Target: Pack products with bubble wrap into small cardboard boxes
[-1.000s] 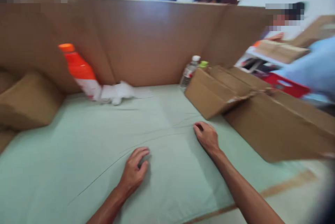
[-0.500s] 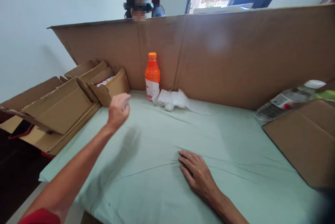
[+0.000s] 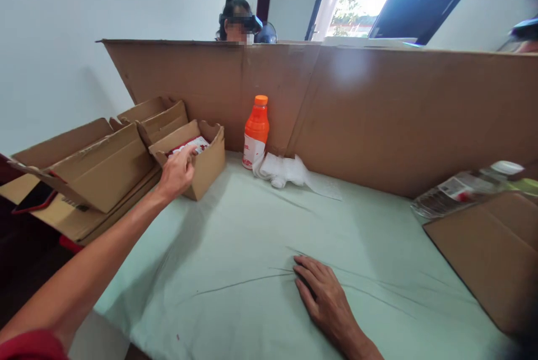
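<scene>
The left hand is stretched out to the far left, its fingers curled over the near rim of a small open cardboard box and reaching into it. The fingertips touch a red-and-white packet lying inside the box; whether they actually pinch it cannot be told, as the hand covers the contact. The box stands at the left edge of the table, on the pale green cloth, just beside a pile of flattened and half-folded cartons that spreads off to the left.

The right hand lies flat, palm down, on the cloth near the person, fingers loosely spread and holding nothing. Creases in the cloth run out from under its fingertips.

Farther back, an orange bottle with an orange cap stands upright against a tall cardboard partition that walls off the far side of the table. A crumpled white cloth lies touching the bottle's base on its right. At the far right, a clear plastic bottle with a white cap lies on its side against the partition, just behind another brown carton. Beyond the partition, a person's head shows above the edge, and another's shows at the far right.
</scene>
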`<state>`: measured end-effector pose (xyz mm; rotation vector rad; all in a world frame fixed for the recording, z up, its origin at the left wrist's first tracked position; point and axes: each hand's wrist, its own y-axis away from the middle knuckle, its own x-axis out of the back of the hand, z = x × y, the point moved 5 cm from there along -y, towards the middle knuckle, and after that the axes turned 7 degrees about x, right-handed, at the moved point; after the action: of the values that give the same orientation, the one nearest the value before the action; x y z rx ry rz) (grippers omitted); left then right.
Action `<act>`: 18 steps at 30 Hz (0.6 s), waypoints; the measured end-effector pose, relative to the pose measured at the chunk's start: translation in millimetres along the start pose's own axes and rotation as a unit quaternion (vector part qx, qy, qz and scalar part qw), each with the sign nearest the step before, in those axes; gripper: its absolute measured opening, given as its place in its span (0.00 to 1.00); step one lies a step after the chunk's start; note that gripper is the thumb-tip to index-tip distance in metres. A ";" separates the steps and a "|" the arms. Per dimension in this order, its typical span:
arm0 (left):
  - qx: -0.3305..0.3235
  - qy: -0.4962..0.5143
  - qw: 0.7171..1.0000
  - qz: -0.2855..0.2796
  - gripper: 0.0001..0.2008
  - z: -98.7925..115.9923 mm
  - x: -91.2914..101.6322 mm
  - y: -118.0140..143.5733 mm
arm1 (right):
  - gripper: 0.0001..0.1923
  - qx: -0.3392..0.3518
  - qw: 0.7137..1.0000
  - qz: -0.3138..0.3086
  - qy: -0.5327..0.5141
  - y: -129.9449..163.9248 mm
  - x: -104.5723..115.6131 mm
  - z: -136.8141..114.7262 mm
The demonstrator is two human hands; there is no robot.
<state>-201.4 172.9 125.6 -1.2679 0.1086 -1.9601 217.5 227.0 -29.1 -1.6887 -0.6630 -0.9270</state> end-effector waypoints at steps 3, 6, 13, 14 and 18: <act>-0.066 0.034 0.997 -0.010 0.25 11.7 28.9 71.4 | 0.11 0.002 1.000 0.014 -0.003 -0.3 0.1 0.0; -0.133 0.065 0.989 0.018 0.22 23.9 61.7 147.8 | 0.11 -0.021 0.999 0.029 -0.019 1.7 1.3 4.4; 0.038 0.258 0.941 0.215 0.35 -10.8 95.1 248.0 | 0.14 -0.107 0.987 0.047 -0.106 3.2 3.6 2.0; 0.079 0.275 0.940 0.186 0.37 -20.7 85.9 252.8 | 0.16 -0.111 0.985 0.035 -0.128 1.4 1.3 -4.6; 0.258 0.333 0.907 -0.018 0.45 -54.9 28.5 266.8 | 0.27 -0.091 0.972 -0.043 -0.211 -7.8 -12.1 -45.1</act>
<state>-101.3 -47.3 -2.6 -0.2353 -0.0954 -2.1813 193.1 186.4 -28.4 -2.0619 -0.9621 -0.7065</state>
